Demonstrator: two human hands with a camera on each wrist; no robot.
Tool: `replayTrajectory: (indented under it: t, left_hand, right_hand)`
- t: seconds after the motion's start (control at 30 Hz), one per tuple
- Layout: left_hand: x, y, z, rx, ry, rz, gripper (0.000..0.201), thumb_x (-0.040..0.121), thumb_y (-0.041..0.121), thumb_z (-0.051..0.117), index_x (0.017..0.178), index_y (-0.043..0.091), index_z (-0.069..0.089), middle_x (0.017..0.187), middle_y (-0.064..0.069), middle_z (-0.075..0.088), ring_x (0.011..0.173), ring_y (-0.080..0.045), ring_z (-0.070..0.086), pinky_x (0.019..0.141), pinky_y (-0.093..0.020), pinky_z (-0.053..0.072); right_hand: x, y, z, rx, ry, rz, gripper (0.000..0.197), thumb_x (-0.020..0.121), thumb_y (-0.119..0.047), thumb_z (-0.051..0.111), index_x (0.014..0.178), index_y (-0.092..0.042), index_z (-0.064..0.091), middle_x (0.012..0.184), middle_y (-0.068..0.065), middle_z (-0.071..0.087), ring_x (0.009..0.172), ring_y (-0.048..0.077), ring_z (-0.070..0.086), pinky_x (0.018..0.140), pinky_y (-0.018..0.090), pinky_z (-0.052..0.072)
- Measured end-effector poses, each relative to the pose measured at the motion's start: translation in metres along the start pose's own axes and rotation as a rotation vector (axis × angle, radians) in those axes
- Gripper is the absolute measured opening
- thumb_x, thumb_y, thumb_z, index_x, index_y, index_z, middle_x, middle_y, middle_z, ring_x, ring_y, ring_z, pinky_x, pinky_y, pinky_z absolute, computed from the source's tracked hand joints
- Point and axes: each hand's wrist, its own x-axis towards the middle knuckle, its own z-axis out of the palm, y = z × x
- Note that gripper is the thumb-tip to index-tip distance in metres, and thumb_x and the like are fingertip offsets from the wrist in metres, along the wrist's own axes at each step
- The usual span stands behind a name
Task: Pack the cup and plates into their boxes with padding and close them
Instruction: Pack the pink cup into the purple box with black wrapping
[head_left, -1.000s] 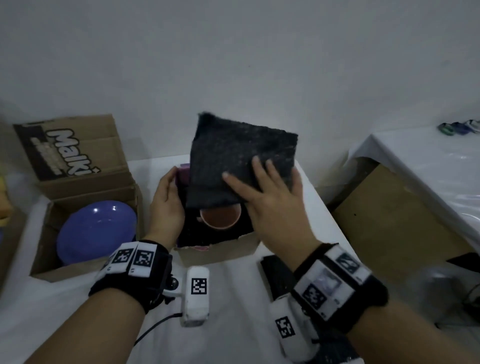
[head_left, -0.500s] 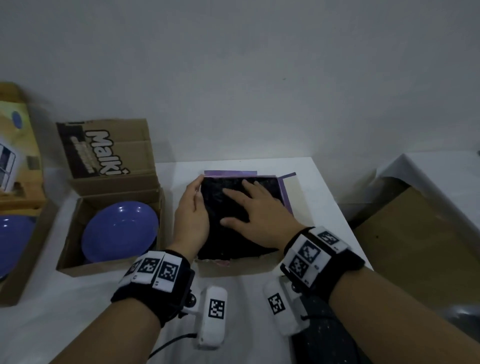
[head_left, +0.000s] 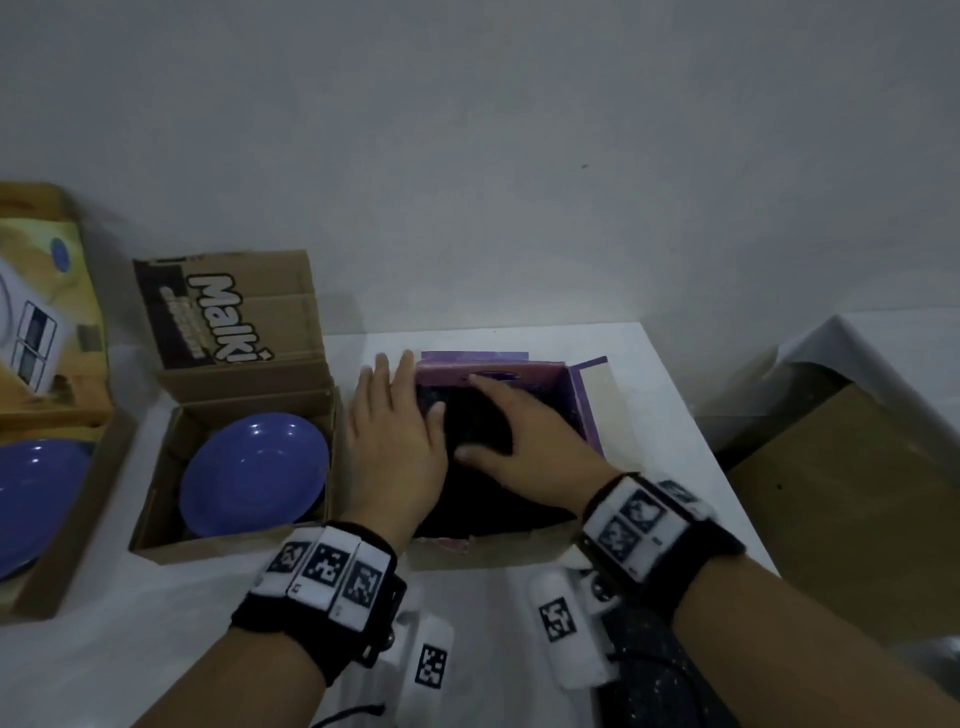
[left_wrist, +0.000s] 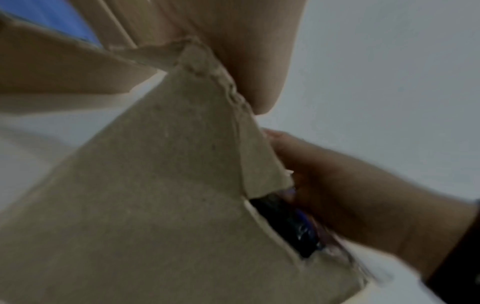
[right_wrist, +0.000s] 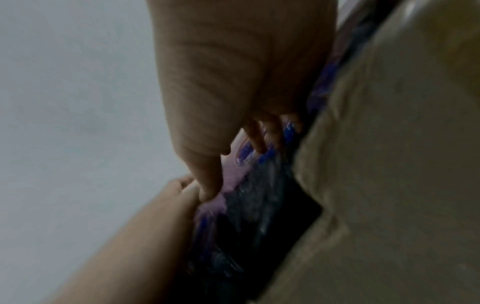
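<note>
A small purple-lined box (head_left: 582, 405) sits in the middle of the white table, and black padding (head_left: 483, 488) fills its top. The cup underneath is hidden. My right hand (head_left: 524, 441) lies flat on the padding, fingers stretched toward the far wall of the box. My left hand (head_left: 395, 441) rests with straight fingers along the box's left wall, its thumb on the padding. In the right wrist view the black padding (right_wrist: 259, 216) shows between the box's cardboard front and purple lining. A blue plate (head_left: 254, 475) lies in an open "Malki" carton (head_left: 156, 519). Another blue plate (head_left: 31, 504) sits in a box at far left.
The white table (head_left: 665, 467) ends just right of the purple box, with a brown cardboard sheet (head_left: 857, 499) beyond its edge. A yellow printed box lid (head_left: 47, 332) stands at far left. A wall rises close behind the boxes.
The black padding came down from above the box onto the cup and now covers it. My right hand pressed it in and slid further back; my left thumb moved onto the padding.
</note>
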Motion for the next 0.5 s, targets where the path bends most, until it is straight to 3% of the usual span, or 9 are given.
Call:
replayTrajectory:
  t: [0.07, 0.13, 0.23, 0.3, 0.43, 0.5]
  left_hand:
    - [-0.003, 0.014, -0.004, 0.101, 0.013, 0.244, 0.055, 0.094, 0.036, 0.040, 0.145, 0.017, 0.032, 0.152, -0.011, 0.030, 0.141, -0.029, 0.026, 0.114, -0.045, 0.020]
    - [-0.006, 0.036, -0.003, 0.077, -0.122, 0.312, 0.056, 0.093, 0.047, 0.038, 0.142, 0.020, 0.036, 0.151, -0.007, 0.032, 0.140, -0.026, 0.026, 0.113, -0.043, 0.022]
    - [-0.010, 0.064, 0.013, 0.067, -0.506, 0.043, 0.074, 0.085, 0.066, 0.040, 0.147, 0.030, 0.018, 0.158, -0.002, 0.007, 0.145, -0.029, -0.001, 0.113, -0.054, 0.015]
    - [-0.012, 0.074, 0.025, 0.071, -0.678, -0.097, 0.087, 0.079, 0.069, 0.047, 0.148, 0.035, 0.007, 0.159, 0.000, -0.010, 0.143, -0.037, -0.013, 0.111, -0.063, 0.013]
    - [-0.010, 0.072, 0.037, 0.099, -0.704, -0.146, 0.097, 0.074, 0.065, 0.058, 0.146, 0.038, 0.000, 0.157, 0.001, -0.017, 0.139, -0.044, -0.021, 0.106, -0.070, 0.016]
    - [-0.008, 0.071, 0.040, 0.112, -0.701, -0.153, 0.098, 0.073, 0.065, 0.060, 0.146, 0.038, 0.000, 0.156, 0.001, -0.015, 0.139, -0.045, -0.021, 0.106, -0.069, 0.018]
  right_hand:
    - [-0.011, 0.005, -0.021, -0.007, 0.326, -0.074, 0.048, 0.088, -0.024, 0.061, 0.134, -0.022, 0.048, 0.141, 0.005, 0.044, 0.131, 0.021, 0.039, 0.112, 0.039, 0.031]
    - [-0.021, 0.018, -0.034, -0.100, 0.512, 0.050, 0.049, 0.087, -0.018, 0.059, 0.134, -0.024, 0.046, 0.149, 0.007, 0.032, 0.137, 0.024, 0.028, 0.114, 0.041, 0.026]
    - [-0.033, 0.037, -0.034, 0.030, 0.368, 0.305, 0.080, 0.082, -0.013, 0.066, 0.147, -0.026, 0.020, 0.154, 0.009, 0.016, 0.139, 0.027, 0.025, 0.109, 0.040, 0.033]
    - [-0.040, 0.044, -0.027, 0.173, 0.246, 0.378, 0.090, 0.081, -0.009, 0.067, 0.149, -0.025, 0.009, 0.148, 0.010, 0.026, 0.130, 0.027, 0.038, 0.097, 0.031, 0.041]
    - [-0.042, 0.049, -0.021, 0.318, 0.173, 0.441, 0.083, 0.088, -0.008, 0.056, 0.150, -0.024, 0.003, 0.136, 0.012, 0.047, 0.109, 0.027, 0.055, 0.084, 0.031, 0.046]
    - [-0.041, 0.047, -0.020, 0.310, 0.136, 0.451, 0.079, 0.090, -0.007, 0.050, 0.150, -0.024, 0.002, 0.135, 0.013, 0.049, 0.108, 0.029, 0.056, 0.086, 0.033, 0.046]
